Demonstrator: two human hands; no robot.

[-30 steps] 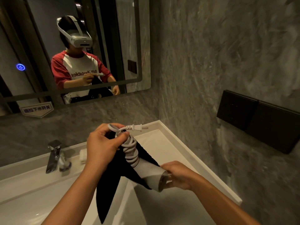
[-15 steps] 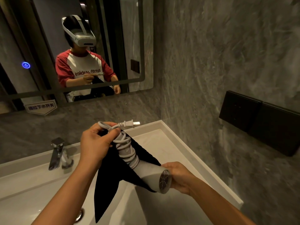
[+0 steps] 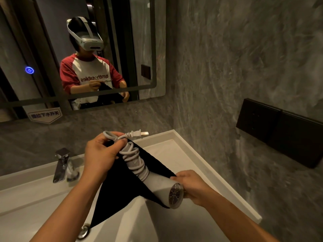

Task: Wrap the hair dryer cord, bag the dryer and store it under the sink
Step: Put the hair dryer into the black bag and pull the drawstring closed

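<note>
I hold a white hair dryer above the sink, its rear grille facing me. Its white cord is coiled around the handle, and the plug sticks out to the right at the top. My left hand pinches the cord's end loop at the handle tip, together with the top of a black cloth bag that hangs down behind and below the dryer. My right hand grips the dryer body near the grille and the bag's right edge.
A white sink basin lies below, with a chrome faucet at the left and a drain near the bottom. A mirror shows a person in a headset. Black wall panels sit on the grey stone wall at the right.
The dryer's rear end has turned so its grille faces me. My view has shifted slightly left and down. Both hands keep their hold.
</note>
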